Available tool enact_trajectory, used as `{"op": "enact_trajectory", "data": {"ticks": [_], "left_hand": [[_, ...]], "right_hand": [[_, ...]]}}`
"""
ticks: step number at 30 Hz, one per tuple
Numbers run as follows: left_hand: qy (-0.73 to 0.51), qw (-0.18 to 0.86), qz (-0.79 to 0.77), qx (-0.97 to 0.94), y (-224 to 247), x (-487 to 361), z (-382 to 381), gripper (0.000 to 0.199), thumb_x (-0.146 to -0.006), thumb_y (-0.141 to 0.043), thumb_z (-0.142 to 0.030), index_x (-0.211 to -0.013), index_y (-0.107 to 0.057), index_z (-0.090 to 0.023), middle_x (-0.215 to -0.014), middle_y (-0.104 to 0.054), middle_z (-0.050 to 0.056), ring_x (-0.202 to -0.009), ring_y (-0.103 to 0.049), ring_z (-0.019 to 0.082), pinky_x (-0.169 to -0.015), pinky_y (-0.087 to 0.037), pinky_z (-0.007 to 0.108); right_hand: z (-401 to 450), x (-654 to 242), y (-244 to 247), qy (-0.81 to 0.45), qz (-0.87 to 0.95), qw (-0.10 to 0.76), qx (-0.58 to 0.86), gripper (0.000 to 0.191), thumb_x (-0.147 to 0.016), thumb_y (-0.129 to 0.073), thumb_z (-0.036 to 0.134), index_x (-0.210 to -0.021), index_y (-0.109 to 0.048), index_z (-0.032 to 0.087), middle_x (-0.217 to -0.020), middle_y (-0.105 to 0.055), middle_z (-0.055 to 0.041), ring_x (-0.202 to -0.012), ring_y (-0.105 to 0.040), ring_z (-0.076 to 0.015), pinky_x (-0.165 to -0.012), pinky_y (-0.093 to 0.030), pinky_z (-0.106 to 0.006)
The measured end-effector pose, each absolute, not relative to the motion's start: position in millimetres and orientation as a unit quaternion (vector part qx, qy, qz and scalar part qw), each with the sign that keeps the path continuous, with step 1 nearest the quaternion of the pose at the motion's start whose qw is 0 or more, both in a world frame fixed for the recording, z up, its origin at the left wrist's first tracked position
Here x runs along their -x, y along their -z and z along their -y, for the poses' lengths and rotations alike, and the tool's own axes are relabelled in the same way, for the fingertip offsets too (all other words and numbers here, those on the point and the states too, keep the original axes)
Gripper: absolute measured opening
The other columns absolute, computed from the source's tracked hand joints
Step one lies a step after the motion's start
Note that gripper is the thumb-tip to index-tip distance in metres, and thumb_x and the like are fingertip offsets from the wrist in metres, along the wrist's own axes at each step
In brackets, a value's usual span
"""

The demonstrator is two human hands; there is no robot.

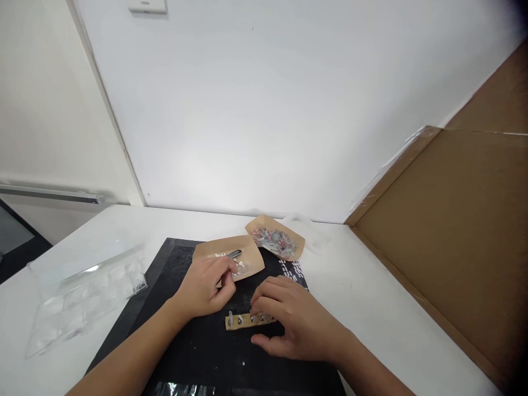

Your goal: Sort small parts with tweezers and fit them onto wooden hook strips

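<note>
My left hand [209, 283] is over the near edge of a brown paper tray [254, 258] that holds small white pieces and a dark, shiny tool [234, 254]. Its fingers are pinched together; what they hold, if anything, is too small to make out. On the black mat lies a narrow tan strip [234, 325] bearing several small shiny metal pieces and clear bits. My right hand [295, 319] arches over the strip's right end, thumb and fingers apart, and hides part of it.
Behind, a second brown tray [299, 242] holds many colourful small pieces. A clear compartment box [86, 297] stands at the left on the white table [350, 280]. A large cardboard panel [449, 236] rises at the right, and a white wall [247, 110] stands behind.
</note>
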State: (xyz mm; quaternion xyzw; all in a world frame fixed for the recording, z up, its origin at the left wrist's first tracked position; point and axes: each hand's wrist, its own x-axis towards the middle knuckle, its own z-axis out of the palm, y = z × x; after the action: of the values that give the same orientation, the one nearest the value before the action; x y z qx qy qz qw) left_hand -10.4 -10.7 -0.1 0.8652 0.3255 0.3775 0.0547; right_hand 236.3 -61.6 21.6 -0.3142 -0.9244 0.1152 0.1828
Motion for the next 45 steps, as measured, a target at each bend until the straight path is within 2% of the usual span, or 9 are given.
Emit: {"op": "enact_trajectory", "data": {"ticks": [14,34,45], "left_hand": [[-0.363,0.044,-0.330,-0.870,0.0,10.2,9.6,0.012,-0.083,-0.051,-0.011,-0.090,-0.053,-0.020,-0.066,-0.052,-0.003,-0.057,-0.049,0.013,-0.058,-0.034,0.027],[-0.322,0.050,-0.369,-0.870,5.0,9.5,7.1,0.012,-0.090,-0.047,-0.011,-0.096,-0.051,-0.021,-0.074,-0.058,-0.002,-0.063,-0.056,0.016,-0.063,-0.037,0.028],[-0.320,0.032,-0.370,-0.872,3.5,8.0,6.9,0.013,-0.086,-0.049,-0.009,-0.091,-0.052,-0.020,-0.076,-0.062,-0.001,-0.065,-0.058,0.016,-0.063,-0.037,0.028]], "right_hand": [[62.0,-235.1,-20.2,-0.111,0.925,0.169,0.321,0.025,-0.084,-0.074,0.039,-0.100,-0.062,0.023,-0.099,-0.066,-0.0014,-0.091,-0.058,-0.0192,-0.080,-0.042,-0.033],[62.1,-233.4,-20.2,-0.115,0.928,0.159,0.317,0.023,-0.084,-0.072,0.038,-0.099,-0.063,0.022,-0.098,-0.066,-0.0023,-0.090,-0.058,-0.0195,-0.080,-0.042,-0.033],[62.2,-233.3,-18.6,-0.112,0.928,0.152,0.321,0.024,-0.083,-0.073,0.039,-0.097,-0.062,0.022,-0.096,-0.065,-0.0023,-0.089,-0.057,-0.0192,-0.080,-0.043,-0.032]]}}
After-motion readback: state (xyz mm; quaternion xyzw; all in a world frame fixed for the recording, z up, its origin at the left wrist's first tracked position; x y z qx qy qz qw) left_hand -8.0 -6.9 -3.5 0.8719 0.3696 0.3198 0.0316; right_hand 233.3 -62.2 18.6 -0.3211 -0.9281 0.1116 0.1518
